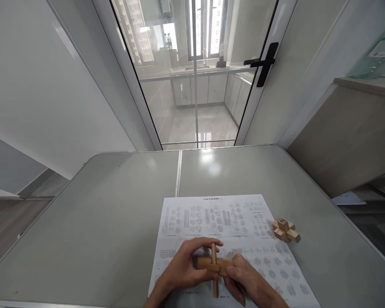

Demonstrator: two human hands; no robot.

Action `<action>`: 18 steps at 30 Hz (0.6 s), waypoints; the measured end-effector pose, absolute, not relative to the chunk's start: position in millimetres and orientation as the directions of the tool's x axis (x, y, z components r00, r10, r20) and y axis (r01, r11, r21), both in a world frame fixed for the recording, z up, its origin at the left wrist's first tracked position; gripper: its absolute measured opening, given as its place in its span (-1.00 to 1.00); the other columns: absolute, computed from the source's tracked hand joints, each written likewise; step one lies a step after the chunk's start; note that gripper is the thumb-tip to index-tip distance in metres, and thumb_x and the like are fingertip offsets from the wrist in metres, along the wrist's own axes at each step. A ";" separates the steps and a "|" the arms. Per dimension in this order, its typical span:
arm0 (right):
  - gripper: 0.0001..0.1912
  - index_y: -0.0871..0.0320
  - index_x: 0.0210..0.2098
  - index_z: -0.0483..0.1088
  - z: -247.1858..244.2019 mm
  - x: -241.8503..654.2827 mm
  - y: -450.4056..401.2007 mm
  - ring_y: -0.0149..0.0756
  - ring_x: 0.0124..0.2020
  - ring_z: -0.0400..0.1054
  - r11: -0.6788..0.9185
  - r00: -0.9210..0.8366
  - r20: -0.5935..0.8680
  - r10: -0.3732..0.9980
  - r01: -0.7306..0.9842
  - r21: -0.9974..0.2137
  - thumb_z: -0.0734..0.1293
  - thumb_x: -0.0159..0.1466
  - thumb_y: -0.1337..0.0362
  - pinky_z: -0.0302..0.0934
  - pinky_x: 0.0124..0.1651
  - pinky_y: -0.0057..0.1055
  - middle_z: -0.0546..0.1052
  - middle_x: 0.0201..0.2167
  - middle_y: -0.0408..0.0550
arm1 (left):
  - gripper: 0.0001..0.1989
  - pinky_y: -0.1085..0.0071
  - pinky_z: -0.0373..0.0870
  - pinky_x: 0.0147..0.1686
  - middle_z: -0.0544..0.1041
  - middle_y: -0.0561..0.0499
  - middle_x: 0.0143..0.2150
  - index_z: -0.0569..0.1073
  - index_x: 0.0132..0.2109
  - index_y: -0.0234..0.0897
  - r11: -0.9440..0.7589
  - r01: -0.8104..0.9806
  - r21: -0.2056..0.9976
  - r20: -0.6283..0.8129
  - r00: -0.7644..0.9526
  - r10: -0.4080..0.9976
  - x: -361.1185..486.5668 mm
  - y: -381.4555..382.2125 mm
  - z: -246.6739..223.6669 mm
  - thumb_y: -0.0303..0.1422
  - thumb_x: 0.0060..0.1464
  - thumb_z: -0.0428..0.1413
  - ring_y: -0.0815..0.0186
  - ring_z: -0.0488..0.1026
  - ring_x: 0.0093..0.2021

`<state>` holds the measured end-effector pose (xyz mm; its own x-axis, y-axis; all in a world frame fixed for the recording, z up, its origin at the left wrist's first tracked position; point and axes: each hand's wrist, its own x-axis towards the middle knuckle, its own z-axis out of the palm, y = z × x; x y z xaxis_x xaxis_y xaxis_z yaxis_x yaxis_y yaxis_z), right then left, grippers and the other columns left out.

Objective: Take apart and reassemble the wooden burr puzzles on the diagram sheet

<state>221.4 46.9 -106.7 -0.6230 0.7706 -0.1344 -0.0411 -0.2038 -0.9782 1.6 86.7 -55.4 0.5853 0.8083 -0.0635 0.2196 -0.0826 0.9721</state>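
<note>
A wooden interlocking puzzle (214,266) is held between my two hands, above a printed sheet. One flat bar lies crosswise in it, and a thin stick passes through upright in the view. My left hand (188,265) grips its left side, with thumb below and fingers curling over the top. On the right end of the flat bar, the thumb and fingers of my right hand (244,276) are closed. Beneath both hands lies the white instruction sheet (211,235), covered in small diagrams. Parts of the puzzle are hidden behind my fingers.
Another wooden burr puzzle (285,230), assembled, sits at the sheet's right edge. The grey folding table (115,222) has a metal seam down its middle. Beyond its far edge stands a glass door with a black handle (266,64). A wooden shelf unit (346,137) stands at right.
</note>
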 end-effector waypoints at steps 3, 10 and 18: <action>-0.14 0.08 -0.79 0.24 -96.2 215.3 46.7 -0.39 -0.72 0.16 -0.227 -0.551 -0.162 0.819 -0.052 -0.972 -0.01 0.48 -0.26 0.13 -0.50 -0.43 0.25 -0.83 -0.15 | -0.41 0.17 0.46 0.14 0.69 -0.03 -0.01 0.57 0.18 -0.05 -0.075 0.222 0.972 -0.059 0.539 0.840 3.6 86.9 -52.6 -0.16 -0.02 0.45 0.05 0.61 0.01; -0.45 0.06 -0.43 0.26 -84.2 207.5 45.7 -0.38 -0.68 0.20 -0.234 -0.366 -0.198 0.910 -0.058 -0.970 0.15 0.47 -0.22 0.16 -0.45 -0.44 0.35 -0.74 -0.27 | -0.33 0.17 0.41 0.18 0.62 -0.08 0.13 0.52 0.23 0.00 -0.126 0.232 0.965 -0.010 0.509 0.861 -2.7 81.9 -62.9 -0.03 -0.02 0.43 0.03 0.56 0.08; -0.48 0.07 -0.40 0.25 -83.0 204.9 48.0 -0.40 -0.68 0.20 -0.246 -0.338 -0.215 0.916 -0.051 -0.968 0.14 0.50 -0.18 0.14 -0.46 -0.44 0.32 -0.73 -0.30 | 0.15 0.09 0.37 0.26 0.40 -0.15 0.35 0.19 0.44 0.07 -0.136 0.149 0.979 0.035 0.542 0.840 -3.5 72.5 -76.4 -0.16 -0.25 0.56 -0.01 0.49 0.19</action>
